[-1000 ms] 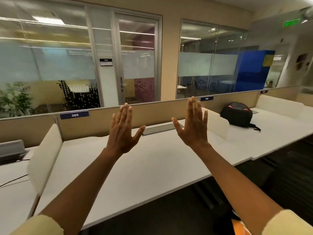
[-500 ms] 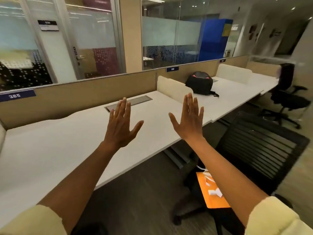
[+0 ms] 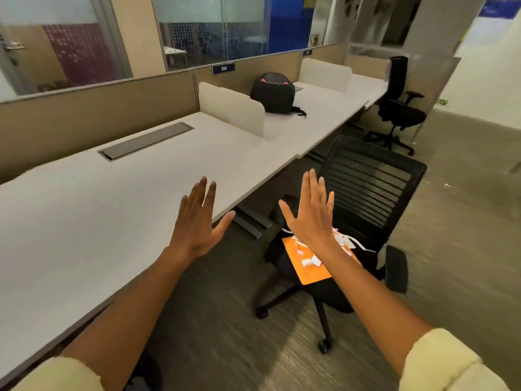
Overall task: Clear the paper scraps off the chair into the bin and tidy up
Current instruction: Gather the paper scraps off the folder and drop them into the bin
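A black mesh-backed office chair [image 3: 372, 187] stands at the desk's right end. On its seat lies an orange sheet [image 3: 310, 273] with several white paper scraps [image 3: 311, 261] on it. My right hand [image 3: 310, 215] is raised flat, fingers spread, in front of the seat and hides part of the scraps. My left hand [image 3: 197, 224] is held up the same way over the desk's front edge. Both hands hold nothing. No bin is in view.
A long white desk [image 3: 98, 221] with low dividers runs along the left. A black backpack [image 3: 273, 93] sits on it farther back. A second black chair [image 3: 397, 105] stands at the far right. Grey carpet spreads to the right and front.
The view has swung right and down, so the chair with the orange sheet and scraps shows more fully. Both hands stay raised and spread.
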The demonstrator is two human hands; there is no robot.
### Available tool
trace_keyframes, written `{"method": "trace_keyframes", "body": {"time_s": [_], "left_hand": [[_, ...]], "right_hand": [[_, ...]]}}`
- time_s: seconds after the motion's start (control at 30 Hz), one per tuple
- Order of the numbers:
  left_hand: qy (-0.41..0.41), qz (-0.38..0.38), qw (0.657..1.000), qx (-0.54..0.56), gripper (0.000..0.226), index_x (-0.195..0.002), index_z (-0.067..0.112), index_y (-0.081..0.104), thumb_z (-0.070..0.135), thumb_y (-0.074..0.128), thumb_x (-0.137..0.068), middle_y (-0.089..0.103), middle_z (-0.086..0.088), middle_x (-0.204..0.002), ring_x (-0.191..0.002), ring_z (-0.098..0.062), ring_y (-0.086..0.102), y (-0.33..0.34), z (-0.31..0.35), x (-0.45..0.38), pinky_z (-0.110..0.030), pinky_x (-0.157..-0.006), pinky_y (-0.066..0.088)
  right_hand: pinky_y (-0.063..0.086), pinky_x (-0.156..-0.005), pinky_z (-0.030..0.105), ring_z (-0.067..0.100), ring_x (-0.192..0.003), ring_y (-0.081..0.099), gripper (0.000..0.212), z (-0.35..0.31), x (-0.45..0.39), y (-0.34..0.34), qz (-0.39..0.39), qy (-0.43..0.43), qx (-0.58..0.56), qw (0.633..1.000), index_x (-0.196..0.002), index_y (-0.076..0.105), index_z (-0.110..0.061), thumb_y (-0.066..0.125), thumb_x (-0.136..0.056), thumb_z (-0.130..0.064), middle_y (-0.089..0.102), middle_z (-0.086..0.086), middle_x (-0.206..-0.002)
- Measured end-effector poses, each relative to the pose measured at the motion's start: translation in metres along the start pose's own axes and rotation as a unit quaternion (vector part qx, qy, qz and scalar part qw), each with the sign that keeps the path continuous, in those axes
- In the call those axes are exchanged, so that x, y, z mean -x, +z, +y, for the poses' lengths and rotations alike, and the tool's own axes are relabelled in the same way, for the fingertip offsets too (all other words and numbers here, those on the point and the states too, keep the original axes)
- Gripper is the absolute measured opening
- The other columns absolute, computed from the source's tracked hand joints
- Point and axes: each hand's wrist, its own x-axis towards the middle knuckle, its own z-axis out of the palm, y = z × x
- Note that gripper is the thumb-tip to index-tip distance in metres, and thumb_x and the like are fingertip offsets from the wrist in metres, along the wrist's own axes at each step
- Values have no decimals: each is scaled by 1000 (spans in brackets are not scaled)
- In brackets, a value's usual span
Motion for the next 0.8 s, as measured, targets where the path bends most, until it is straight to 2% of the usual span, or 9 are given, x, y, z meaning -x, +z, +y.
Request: {"method": "trace_keyframes", "body": {"time_s": [0.13, 0.27, 0.43, 0.57, 0.8], "left_hand": [[11, -38, 999, 17, 83, -150, 35, -3, 79, 17, -83, -3, 1, -163, -150, -21, 2, 24, 11, 12, -46, -119, 6], [38, -55, 998, 9, 81, -151, 29, 4, 76, 20, -86, 9, -6, -162, -149, -24, 12, 44, 20, 26, -49, -119, 16], [60, -82, 994, 28, 81, -152, 26, 6, 73, 21, -87, 9, -7, -162, -149, -24, 11, 56, 26, 35, -51, -120, 18], [83, -107, 990, 42, 79, -152, 26, 8, 70, 25, -89, 8, -7, -162, -150, -23, 9, 59, 32, 35, -50, -120, 14], [99, -148, 983, 47, 74, -150, 25, 17, 67, 27, -90, 11, -7, -161, -149, -25, 12, 69, 40, 25, -53, -119, 17]], "right_hand": [[15, -118, 57, 29, -150, 4, 87, 26, 32, 6, -19, 34, 13, 999, -153, 0, -16, 30, -89, -67, 1, 5, -163], [14, -117, 56, 30, -150, 6, 88, 48, 63, 11, -40, 77, 29, 996, -153, 1, -16, 30, -89, -69, 2, 5, -163], [14, -117, 55, 31, -149, 8, 90, 65, 94, 13, -54, 117, 54, 990, -152, 3, -17, 25, -86, -73, 4, 5, -163], [18, -118, 57, 32, -149, 9, 89, 74, 113, 14, -61, 151, 55, 985, -152, 0, -20, 36, -87, -69, 2, 4, -163], [27, -114, 56, 31, -147, 17, 94, 89, 124, 20, -79, 182, 58, 978, -152, 1, -21, 38, -83, -73, 3, 6, -163]]}}
